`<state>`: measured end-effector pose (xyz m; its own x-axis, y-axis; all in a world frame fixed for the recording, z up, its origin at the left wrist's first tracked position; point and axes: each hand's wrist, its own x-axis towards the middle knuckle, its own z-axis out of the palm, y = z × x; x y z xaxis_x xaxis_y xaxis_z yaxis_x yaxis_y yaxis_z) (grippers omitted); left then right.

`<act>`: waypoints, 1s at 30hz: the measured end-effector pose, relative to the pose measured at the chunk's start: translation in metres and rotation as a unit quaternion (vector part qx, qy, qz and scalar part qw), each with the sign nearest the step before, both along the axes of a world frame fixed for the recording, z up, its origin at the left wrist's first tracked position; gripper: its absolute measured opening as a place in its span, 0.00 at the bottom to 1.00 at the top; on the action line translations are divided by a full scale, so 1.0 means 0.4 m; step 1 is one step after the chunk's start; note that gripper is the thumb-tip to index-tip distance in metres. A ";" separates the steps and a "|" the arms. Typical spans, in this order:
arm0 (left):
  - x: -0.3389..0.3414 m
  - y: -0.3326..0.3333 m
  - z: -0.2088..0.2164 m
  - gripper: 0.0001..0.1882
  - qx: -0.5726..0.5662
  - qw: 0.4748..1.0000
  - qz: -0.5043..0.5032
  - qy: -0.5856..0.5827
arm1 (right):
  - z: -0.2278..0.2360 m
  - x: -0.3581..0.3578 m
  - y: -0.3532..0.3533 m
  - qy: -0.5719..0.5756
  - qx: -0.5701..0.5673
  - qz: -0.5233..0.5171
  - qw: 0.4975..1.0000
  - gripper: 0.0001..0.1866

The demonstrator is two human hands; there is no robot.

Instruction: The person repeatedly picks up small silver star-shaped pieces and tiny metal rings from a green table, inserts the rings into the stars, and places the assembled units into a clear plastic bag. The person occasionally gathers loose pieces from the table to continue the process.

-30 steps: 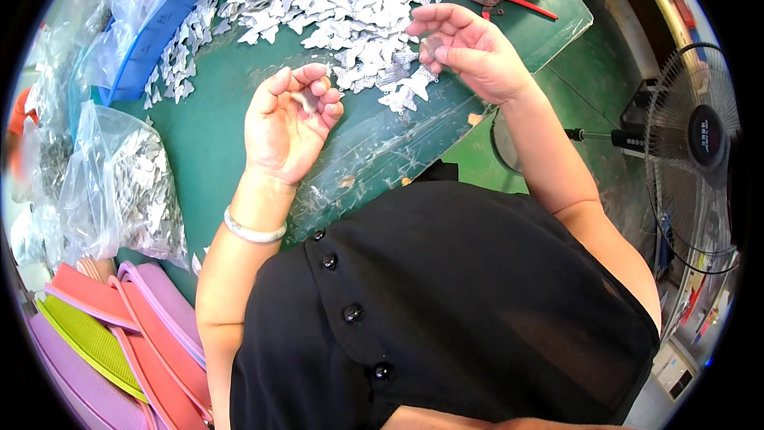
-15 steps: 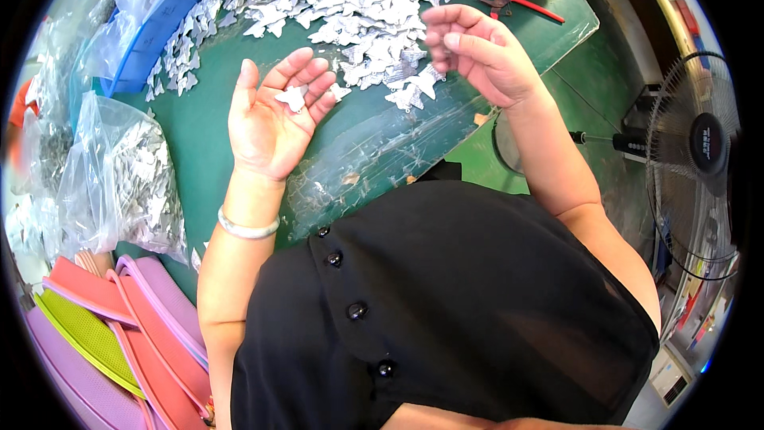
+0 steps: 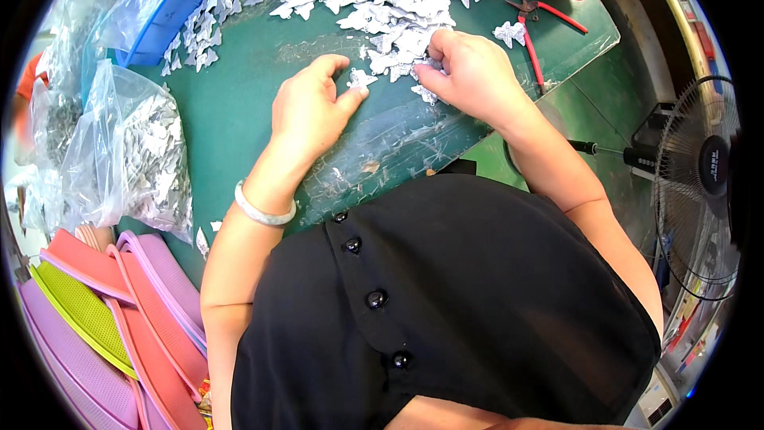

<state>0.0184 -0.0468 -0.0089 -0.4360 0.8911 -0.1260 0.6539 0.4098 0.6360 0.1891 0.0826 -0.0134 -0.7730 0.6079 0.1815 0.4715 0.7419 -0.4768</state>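
Between finger and thumb, a flat, silvery butterfly piece (image 3: 360,79) is sitting pinched in the left hand (image 3: 312,103), the jagged pile (image 3: 374,1) lying ahead and rightward. The right hand (image 3: 476,76), nearer, is resting curled at the pile's edge, its grip hidden. A scuffed green worktop (image 3: 235,115) is lying beneath, red-handled pliers (image 3: 529,9) resting rightward.

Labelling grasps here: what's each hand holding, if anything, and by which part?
Left hand: silvery butterfly-shaped piece, lower edge at the thumb; can't tell whether gripped. Right hand, at the pile: can't tell, fingertips hidden.
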 end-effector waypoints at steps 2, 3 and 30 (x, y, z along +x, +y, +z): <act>0.011 0.007 0.006 0.18 -0.019 0.999 -0.016 0.041 | 0.014 0.005 0.002 -0.012 -0.062 -0.005 0.998 0.10; 0.011 0.009 0.006 0.18 -0.019 0.999 -0.020 0.044 | 0.011 0.009 0.008 0.008 -0.143 -0.005 0.990 0.10; 0.040 -0.008 0.028 0.16 0.210 0.971 -0.088 -0.069 | 0.030 -0.006 -0.017 0.128 -0.659 0.065 0.738 0.06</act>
